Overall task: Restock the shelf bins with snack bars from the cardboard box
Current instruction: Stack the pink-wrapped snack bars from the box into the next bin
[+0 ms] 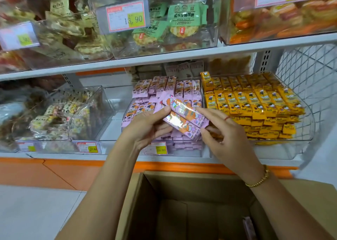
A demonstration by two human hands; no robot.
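Cardboard box (145, 203) is sitting open below the shelf edge. Clear bin (187, 149) of pink bars is standing just left of the yellow-bar bin (284, 146). Left hand (145, 128) is gripping two pink snack bars (184, 116), stacked, over the pink bin. Right hand (224, 136) is pinching their right end. The hands are close together, joined by the bars.

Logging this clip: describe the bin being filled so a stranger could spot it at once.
On the lower shelf, above the open cardboard box, find the clear bin behind the left hand and right hand. It alone holds pink bars and is tagged 15.80; its right neighbour holds yellow bars.
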